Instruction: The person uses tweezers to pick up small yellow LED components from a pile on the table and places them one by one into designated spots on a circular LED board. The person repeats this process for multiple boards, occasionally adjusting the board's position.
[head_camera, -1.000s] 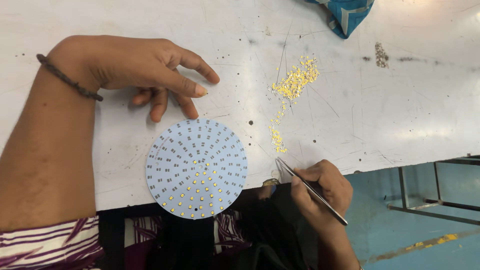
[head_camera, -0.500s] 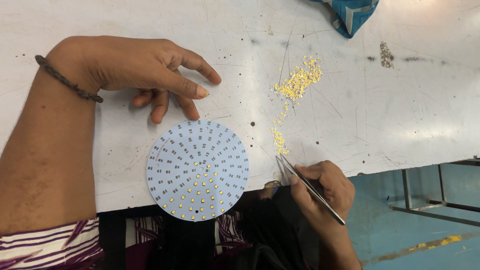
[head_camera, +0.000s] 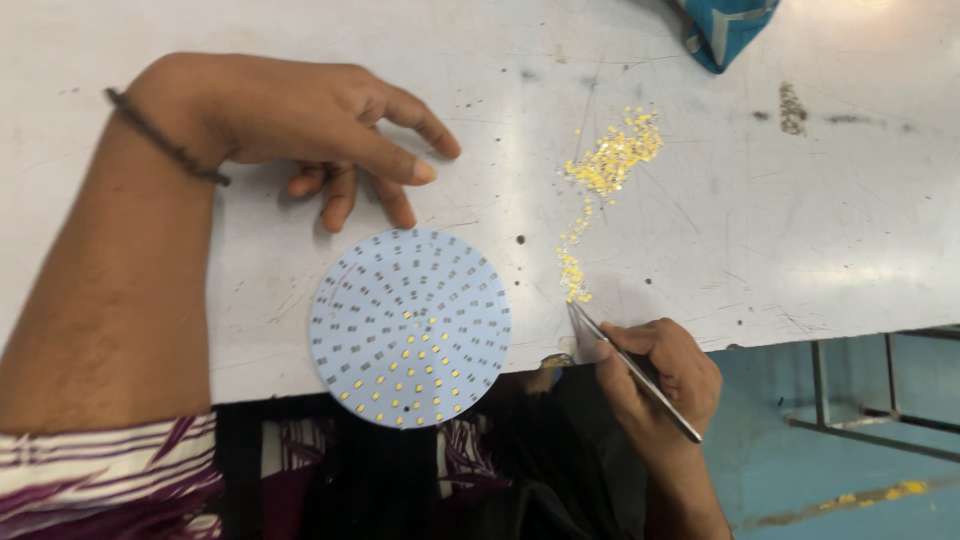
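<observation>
A round pale-blue circuit board (head_camera: 410, 325) lies at the near edge of the white table (head_camera: 300, 30), overhanging it slightly. Rings of grey pads cover the board, and small yellow chips fill part of its lower half. My left hand (head_camera: 310, 125) rests on the table just above the board, fingers spread, holding nothing. My right hand (head_camera: 660, 375) grips metal tweezers (head_camera: 630, 368) whose tips sit at the table edge, just below a trail of tiny yellow chips (head_camera: 605, 165).
A blue cloth or bag (head_camera: 725, 30) lies at the table's far edge. A dark smudge (head_camera: 792, 108) marks the tabletop at upper right. A metal frame (head_camera: 880, 400) and blue floor show beyond the table's near edge.
My right hand with the tweezers has shifted slightly up towards the lower end of the chip trail. My left hand and the board have stayed put.
</observation>
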